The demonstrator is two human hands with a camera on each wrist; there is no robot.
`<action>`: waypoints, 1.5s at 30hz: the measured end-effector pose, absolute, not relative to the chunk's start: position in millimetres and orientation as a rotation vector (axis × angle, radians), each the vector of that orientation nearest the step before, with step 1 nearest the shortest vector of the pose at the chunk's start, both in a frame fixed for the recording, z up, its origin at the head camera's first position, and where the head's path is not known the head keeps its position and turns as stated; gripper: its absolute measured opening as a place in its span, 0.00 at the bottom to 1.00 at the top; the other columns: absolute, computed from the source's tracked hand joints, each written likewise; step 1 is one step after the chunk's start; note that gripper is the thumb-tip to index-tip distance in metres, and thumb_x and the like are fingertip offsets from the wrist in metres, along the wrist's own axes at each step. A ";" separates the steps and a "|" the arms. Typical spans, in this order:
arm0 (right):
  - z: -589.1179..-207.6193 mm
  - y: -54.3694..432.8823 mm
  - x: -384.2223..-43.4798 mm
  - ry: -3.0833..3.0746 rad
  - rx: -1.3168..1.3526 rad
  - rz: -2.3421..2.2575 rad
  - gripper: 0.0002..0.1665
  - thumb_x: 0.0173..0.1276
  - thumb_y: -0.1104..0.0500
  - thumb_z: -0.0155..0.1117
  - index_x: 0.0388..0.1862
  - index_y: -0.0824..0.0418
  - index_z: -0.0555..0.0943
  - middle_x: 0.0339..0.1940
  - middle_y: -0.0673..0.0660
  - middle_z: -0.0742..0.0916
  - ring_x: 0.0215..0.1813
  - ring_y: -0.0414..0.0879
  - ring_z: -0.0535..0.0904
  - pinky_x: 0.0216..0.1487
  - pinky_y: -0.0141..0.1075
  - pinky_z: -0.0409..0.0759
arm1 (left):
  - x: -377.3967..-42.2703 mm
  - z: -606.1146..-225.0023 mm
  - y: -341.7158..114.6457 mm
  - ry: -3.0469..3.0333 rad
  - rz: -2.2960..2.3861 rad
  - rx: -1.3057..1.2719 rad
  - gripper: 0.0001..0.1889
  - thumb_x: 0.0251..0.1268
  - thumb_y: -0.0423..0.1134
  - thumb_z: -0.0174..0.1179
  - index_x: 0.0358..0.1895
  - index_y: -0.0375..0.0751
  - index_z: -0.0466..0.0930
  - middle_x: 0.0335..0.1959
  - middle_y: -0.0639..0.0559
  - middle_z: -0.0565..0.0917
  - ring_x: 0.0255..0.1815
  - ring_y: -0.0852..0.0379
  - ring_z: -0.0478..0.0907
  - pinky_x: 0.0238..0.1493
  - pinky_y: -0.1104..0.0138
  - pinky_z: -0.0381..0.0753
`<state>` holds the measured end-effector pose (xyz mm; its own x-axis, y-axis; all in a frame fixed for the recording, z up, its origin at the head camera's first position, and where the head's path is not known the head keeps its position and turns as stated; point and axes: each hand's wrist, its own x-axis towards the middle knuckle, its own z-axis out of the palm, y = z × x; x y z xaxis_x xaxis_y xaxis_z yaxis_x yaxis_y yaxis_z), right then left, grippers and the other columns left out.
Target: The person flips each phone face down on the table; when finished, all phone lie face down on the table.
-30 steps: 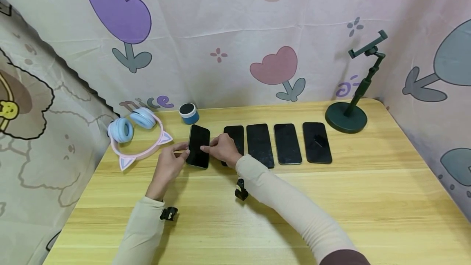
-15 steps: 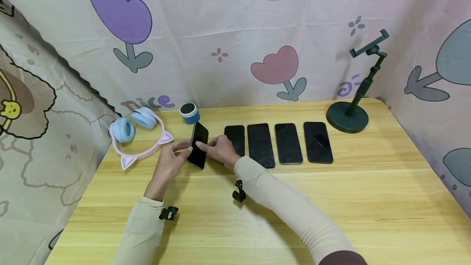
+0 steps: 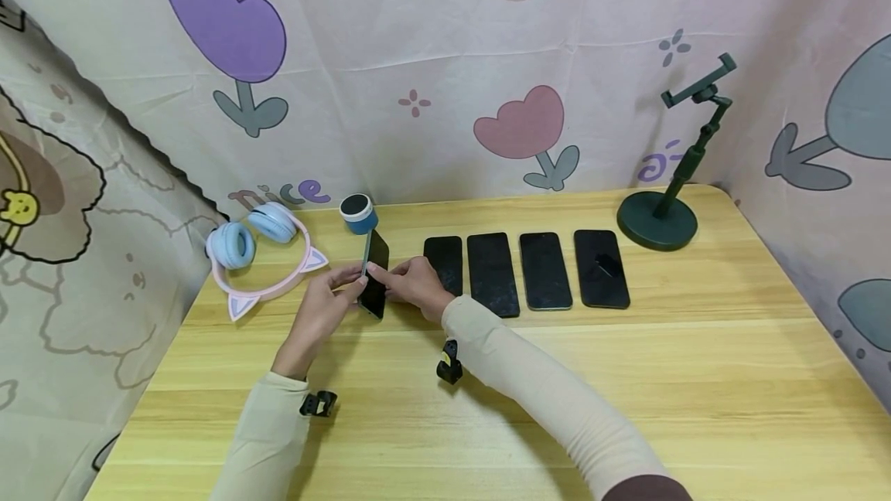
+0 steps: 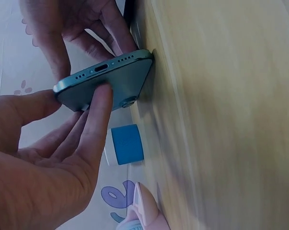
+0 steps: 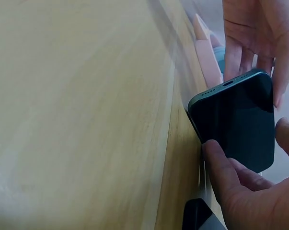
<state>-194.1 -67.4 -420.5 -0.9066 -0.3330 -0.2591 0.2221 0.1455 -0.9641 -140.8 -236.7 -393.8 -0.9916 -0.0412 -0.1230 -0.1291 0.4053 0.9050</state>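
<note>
Both hands hold a smartphone [image 3: 377, 294] on the left part of the table. It stands steeply tilted on a long edge, its black screen turned to the right. My left hand [image 3: 322, 315] grips it from the left; in the left wrist view its thumb is at the upper edge and its fingers lie against the greenish back [image 4: 127, 81] near the camera bump. My right hand [image 3: 423, 286] holds it from the right, with fingertips [image 5: 212, 147] low at the edge near the tabletop and the thumb at the upper edge. The charging port end faces me.
Several phones lie face up in a row to the right, the nearest phone [image 3: 445, 257] partly behind my right hand. Cat-ear headphones [image 3: 278, 284] lie at left, and a blue-and-white round jar [image 3: 358, 215] stands behind. A dark green phone stand [image 3: 657, 223] is at back right.
The held phone has gone from almost flat to standing steeply, its left edge raised and its screen turning right. My right hand has shifted slightly left with it.
</note>
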 end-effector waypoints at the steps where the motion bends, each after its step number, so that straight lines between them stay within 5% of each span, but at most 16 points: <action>1: -420.5 -67.9 -194.1 2.005 -0.098 -1.819 0.30 0.67 0.39 0.70 0.44 0.67 0.89 0.42 0.61 0.90 0.42 0.52 0.89 0.44 0.41 0.86 | -140.7 -393.6 -236.3 2.554 1.660 -0.149 0.23 0.79 0.39 0.55 0.71 0.34 0.71 0.66 0.34 0.75 0.61 0.39 0.78 0.50 0.57 0.85; 13: -420.2 -70.0 -193.9 1.832 -0.058 -1.918 0.31 0.69 0.43 0.70 0.52 0.70 0.85 0.48 0.61 0.88 0.49 0.54 0.88 0.51 0.43 0.85 | -143.1 -397.5 -236.1 2.461 1.628 -0.067 0.28 0.82 0.45 0.50 0.77 0.36 0.62 0.75 0.36 0.66 0.70 0.40 0.70 0.51 0.62 0.84; 24: -422.3 -69.3 -194.5 1.700 -0.084 -1.971 0.27 0.73 0.47 0.67 0.52 0.71 0.85 0.43 0.63 0.89 0.53 0.58 0.86 0.53 0.44 0.84 | -139.9 -399.9 -236.0 2.351 1.645 -0.039 0.31 0.82 0.48 0.48 0.80 0.39 0.56 0.78 0.38 0.60 0.75 0.40 0.63 0.65 0.50 0.74; 33: -421.3 -70.0 -194.4 1.683 -0.041 -1.971 0.21 0.74 0.51 0.66 0.50 0.69 0.86 0.34 0.61 0.89 0.33 0.45 0.88 0.45 0.40 0.87 | -135.4 -402.6 -236.2 2.406 1.594 -0.058 0.33 0.79 0.54 0.52 0.79 0.44 0.61 0.77 0.39 0.64 0.72 0.40 0.68 0.64 0.53 0.76; 45: -422.5 -66.6 -192.0 1.732 -0.017 -2.017 0.12 0.71 0.62 0.69 0.42 0.72 0.88 0.29 0.62 0.89 0.27 0.45 0.87 0.41 0.42 0.87 | -136.9 -410.4 -237.4 2.597 1.374 0.002 0.33 0.76 0.55 0.56 0.77 0.42 0.65 0.72 0.34 0.70 0.68 0.39 0.73 0.62 0.47 0.76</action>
<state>-192.0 -66.6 -422.5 -0.8853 -0.3607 -0.2934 0.3445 -0.0852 -0.9349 -136.9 -237.4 -410.4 -0.9794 0.0958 -0.1776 -0.0929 0.5671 0.8184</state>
